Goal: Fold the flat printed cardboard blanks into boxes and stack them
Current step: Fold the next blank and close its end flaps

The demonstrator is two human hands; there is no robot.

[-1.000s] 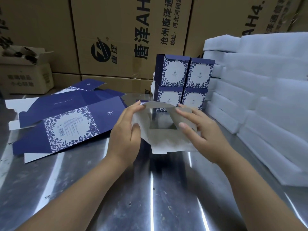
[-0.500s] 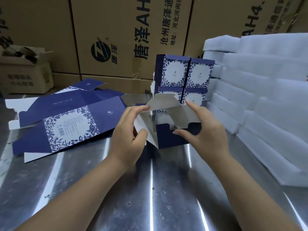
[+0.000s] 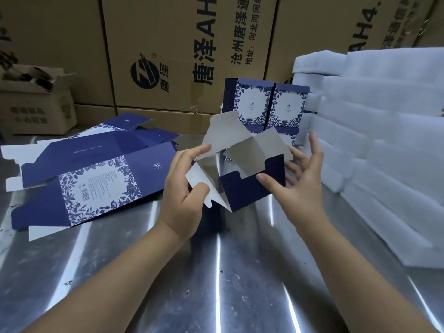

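A half-formed navy box [image 3: 252, 188] with white inner flaps stands up off the steel table [image 3: 216, 272] in the middle. My left hand [image 3: 185, 191] pinches its left white flap between thumb and fingers. My right hand [image 3: 298, 183] cups the box's right side, thumb on the navy front panel, fingers spread behind it. A pile of flat navy-and-floral blanks [image 3: 96, 179] lies to the left. Several finished boxes [image 3: 266, 109] are stacked two wide at the back.
Stacks of white foam sheets [image 3: 384, 140] fill the right side up to the table edge. Large brown shipping cartons [image 3: 182, 49] wall off the back. A small open carton [image 3: 36, 102] sits at the far left.
The blank has been opened up from nearly flat into a raised box shape, its navy front panel now facing me. Both hands rose with it; the right hand shifted to the box's right side.
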